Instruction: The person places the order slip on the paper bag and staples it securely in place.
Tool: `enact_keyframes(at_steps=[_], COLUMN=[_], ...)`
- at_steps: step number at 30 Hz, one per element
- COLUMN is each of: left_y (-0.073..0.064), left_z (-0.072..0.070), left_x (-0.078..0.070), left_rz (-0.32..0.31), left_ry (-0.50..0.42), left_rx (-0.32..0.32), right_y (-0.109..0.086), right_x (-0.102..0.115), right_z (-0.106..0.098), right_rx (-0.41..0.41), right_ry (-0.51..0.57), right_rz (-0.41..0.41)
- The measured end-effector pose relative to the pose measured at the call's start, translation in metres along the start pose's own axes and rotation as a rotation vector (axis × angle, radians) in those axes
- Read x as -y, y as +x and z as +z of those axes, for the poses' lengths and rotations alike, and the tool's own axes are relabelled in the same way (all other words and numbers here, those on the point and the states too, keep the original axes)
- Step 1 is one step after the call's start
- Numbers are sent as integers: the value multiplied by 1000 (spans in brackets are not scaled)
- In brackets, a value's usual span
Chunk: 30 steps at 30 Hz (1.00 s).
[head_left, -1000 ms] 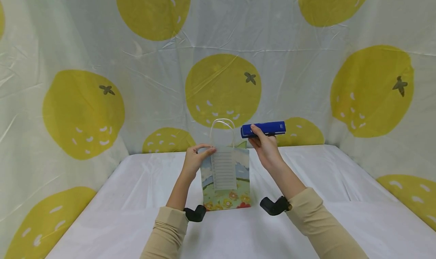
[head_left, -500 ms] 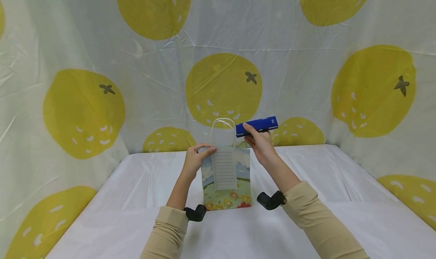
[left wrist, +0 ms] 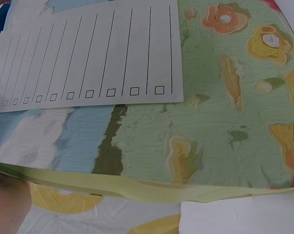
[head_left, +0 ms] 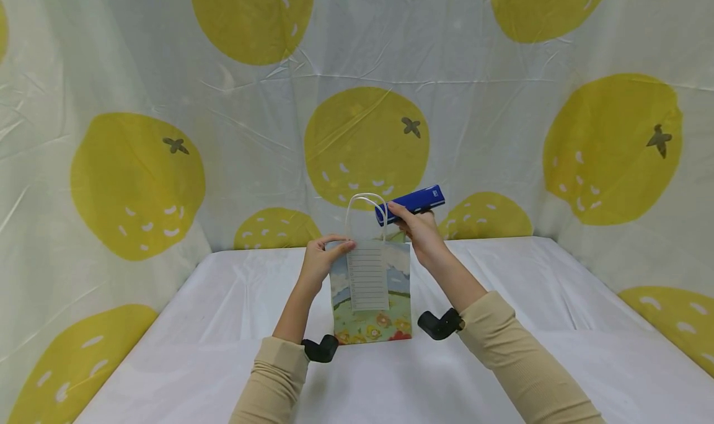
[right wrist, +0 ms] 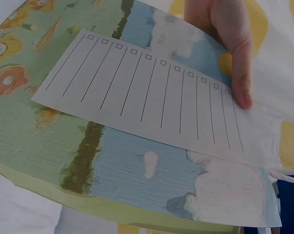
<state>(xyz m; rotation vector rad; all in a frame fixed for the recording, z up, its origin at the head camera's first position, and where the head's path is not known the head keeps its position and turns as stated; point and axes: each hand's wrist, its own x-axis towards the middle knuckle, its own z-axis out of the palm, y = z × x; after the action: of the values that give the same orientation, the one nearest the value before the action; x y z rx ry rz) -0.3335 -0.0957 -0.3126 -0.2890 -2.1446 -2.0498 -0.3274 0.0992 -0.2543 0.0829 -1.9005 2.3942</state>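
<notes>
A paper gift bag (head_left: 398,287) printed with flowers and sky stands upright on the white table. A lined checklist sheet (head_left: 368,281) lies flat against its front, its upper end at the bag's top edge. My left hand (head_left: 323,260) pinches that edge at the left, with the thumb on the sheet's corner. My right hand (head_left: 426,238) grips a blue stapler (head_left: 418,201), tilted, its lower left end behind the white handles (head_left: 365,196). In the right wrist view the left thumb presses the paper, and only part of the stapler (right wrist: 289,200) shows.
The white cloth-covered table (head_left: 223,325) spreads around the bag. Behind it hangs a pale curtain (head_left: 251,151) with large yellow fruit prints. A black wrist camera (head_left: 320,349) sits on the left wrist and another black camera (head_left: 439,325) on the right.
My right hand has brought the stapler left to the bag's handles, and its right end has tilted upward. The left hand, sheet and bag stay in place.
</notes>
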Motion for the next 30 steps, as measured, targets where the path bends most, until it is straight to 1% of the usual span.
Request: enact_keyframes(at_steps=[4, 11, 18, 22, 26, 30], left_y=[0, 0, -1, -1, -1, 0], left_z=[0, 0, 0, 1, 1, 0], left_x=[1, 1, 0, 1, 1, 1], left_rz=[11, 18, 20, 19, 23, 21], left_ry=[6, 20, 21, 24, 31, 35], left_rx=[5, 2, -17, -23, -28, -26], right_y=[0, -1, -5, -6, -7, -8], right_x=[1, 2, 2, 3, 4, 4], right_z=[1, 2, 1, 1, 4, 8], right_rx=[11, 54, 87, 100, 136, 164], right_ry=[-85, -158, -282, -313, -338, -394], right_rz=[5, 17, 27, 7, -22, -68])
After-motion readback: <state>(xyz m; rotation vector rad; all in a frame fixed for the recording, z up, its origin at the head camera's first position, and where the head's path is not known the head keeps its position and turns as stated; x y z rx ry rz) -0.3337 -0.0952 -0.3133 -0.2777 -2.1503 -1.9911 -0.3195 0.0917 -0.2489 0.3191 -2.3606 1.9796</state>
